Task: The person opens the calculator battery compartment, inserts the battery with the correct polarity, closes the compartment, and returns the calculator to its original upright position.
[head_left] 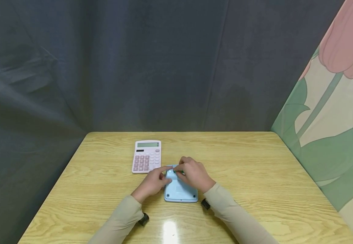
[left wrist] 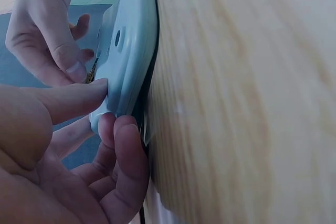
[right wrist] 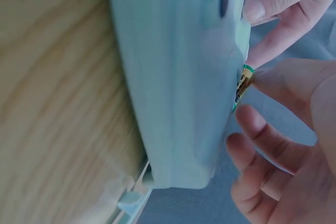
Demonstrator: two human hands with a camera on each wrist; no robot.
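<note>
Beige left sleeve [head_left: 115, 220] comes first; ahead, a pink calculator [head_left: 153, 145], then the left hand [head_left: 152, 183] gripping the left edge of a blue device [head_left: 180, 191] mid-tabletop [head_left: 255, 169]. Near its far edge, the right hand [head_left: 195, 173], fingers almost together, pinches a battery [right wrist: 243, 87]; open tabletop spreads rightward.

The left hand [left wrist: 63, 182] sets its thumb on the face of a light blue case [left wrist: 131, 30], other fingers bent against its edge. Beyond, the right hand [left wrist: 44, 30] has a fingertip at a small gold battery [left wrist: 91, 75], mostly hidden. A dark round foot [left wrist: 117, 38] dots the case. The wooden bench [left wrist: 236, 98] fills the right side.
</note>
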